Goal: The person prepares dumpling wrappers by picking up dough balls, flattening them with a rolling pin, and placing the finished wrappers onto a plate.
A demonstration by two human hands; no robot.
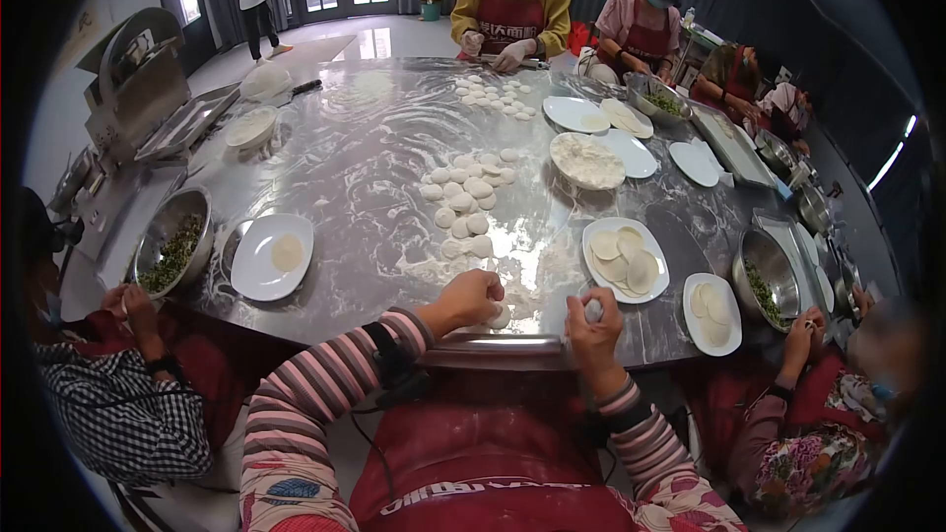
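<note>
My left hand (467, 300) is closed at the table's front edge, fingertips at a small pale dough round (501, 318) partly hidden beneath them. To its right, my right hand (594, 330) is wrapped round what looks like a rolling pin (593, 311); only its rounded grey end shows. Beyond my left hand, many flattened dough pieces (460, 202) lie in a loose group on the floured steel table (365, 187). A white plate (657, 288) of rolled wrappers (631, 261) stands just past my right hand.
A flour bowl (588, 160) stands beyond the wrapper plate. On the left are a plate (258, 281) with one wrapper and a steel bowl (204, 207) of green filling. Another filling bowl (741, 271) is at right. Co-workers sit close on both sides; others work across the table.
</note>
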